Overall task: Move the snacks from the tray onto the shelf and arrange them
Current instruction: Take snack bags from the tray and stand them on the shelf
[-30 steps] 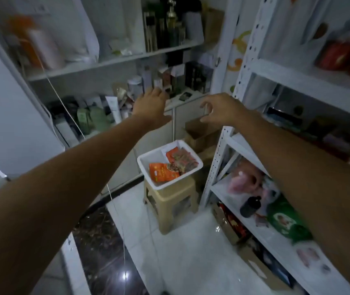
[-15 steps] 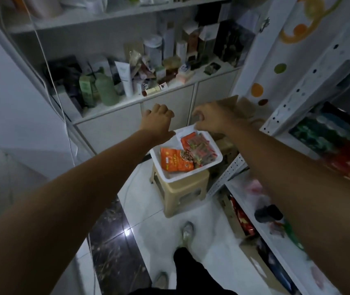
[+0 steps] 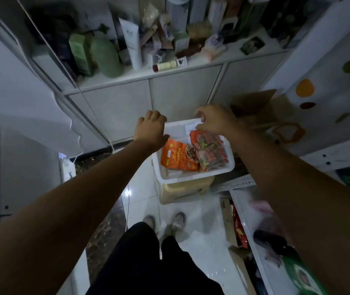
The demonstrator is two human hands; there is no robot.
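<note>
A white tray (image 3: 193, 177) rests on a beige plastic stool (image 3: 182, 189). In it lie an orange snack packet (image 3: 176, 156) and a bundle of red snack packets (image 3: 211, 151). My left hand (image 3: 150, 129) is curled over the tray's far left corner, thumb on the rim. My right hand (image 3: 214, 120) is at the far rim, above the top of the red packets, fingertips pinched together; what they pinch is hidden. The white metal shelf (image 3: 340, 155) stands to the right, apart from both hands.
A white counter (image 3: 169, 75) behind the stool is crowded with bottles and boxes. An open cardboard box (image 3: 253, 107) sits right of the tray. The shelf's lower board (image 3: 253, 218) holds bags and a dark bottle (image 3: 270, 241). My feet (image 3: 165, 222) stand on the tiled floor.
Both hands have dropped from chest height down onto the tray's far edge. My view has tilted downward, so my legs and feet now show.
</note>
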